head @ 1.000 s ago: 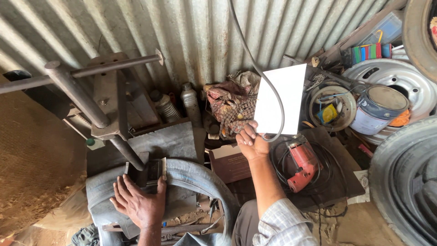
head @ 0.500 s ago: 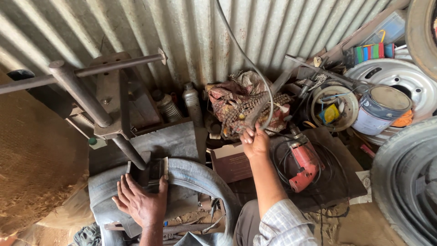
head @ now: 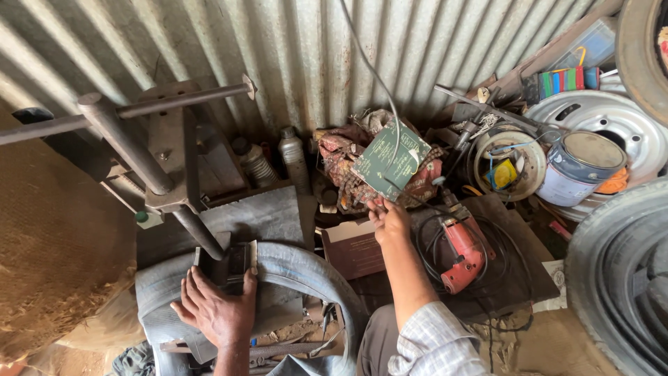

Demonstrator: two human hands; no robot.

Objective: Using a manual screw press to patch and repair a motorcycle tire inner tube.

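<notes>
My left hand [head: 214, 310] lies flat on a grey rubber inner tube [head: 299, 271], fingers spread, beside a dark clamp block [head: 226, 261] under a metal press arm [head: 149, 163]. My right hand [head: 390, 221] reaches forward and pinches the lower corner of a dark green flat sheet [head: 391, 161], held tilted above a heap of patterned rags [head: 348, 163]. A grey cable [head: 372, 69] hangs down in front of the sheet.
A red power drill [head: 463, 254] with a coiled cord lies right of my right arm. A cardboard box [head: 351, 244] sits below the rags. Bottles [head: 292, 157] stand by the corrugated wall. A paint can [head: 577, 167], a wheel rim and tyres [head: 616, 278] crowd the right.
The sheet in my right hand has turned over: its white face showed a second ago, then it went edge-on, and the green face shows. My left hand stayed on the tube.
</notes>
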